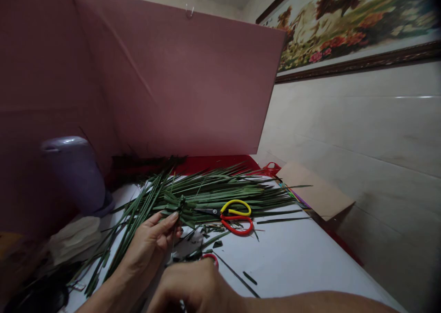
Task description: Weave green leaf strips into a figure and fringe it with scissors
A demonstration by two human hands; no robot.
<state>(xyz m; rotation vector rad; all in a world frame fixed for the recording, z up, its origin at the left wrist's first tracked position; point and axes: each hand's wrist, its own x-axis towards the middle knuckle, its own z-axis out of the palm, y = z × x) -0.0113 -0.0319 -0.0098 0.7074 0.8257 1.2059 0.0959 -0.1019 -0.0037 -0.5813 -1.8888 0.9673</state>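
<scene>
My left hand [156,235] pinches a folded green leaf figure [181,205] between thumb and fingers, just above the table. Close to the camera, my right hand [193,283] is closed with its back towards me; whatever its fingers hold is hidden. Beyond the leaf figure, scissors [236,216] with one yellow and one red handle loop rest by a spread of long green leaf strips [220,191]. Just past my right hand, a red loop [211,259] shows in part. Small cut leaf bits [217,244] lie between the scissors and my right hand.
A white-covered table [292,258] lies under the work. At the left stand a purple lidded container [77,175] and a crumpled whitish bag [74,239]. Pink panels [186,83] rise behind, and a brown board [317,189] leans by the tiled wall at the right.
</scene>
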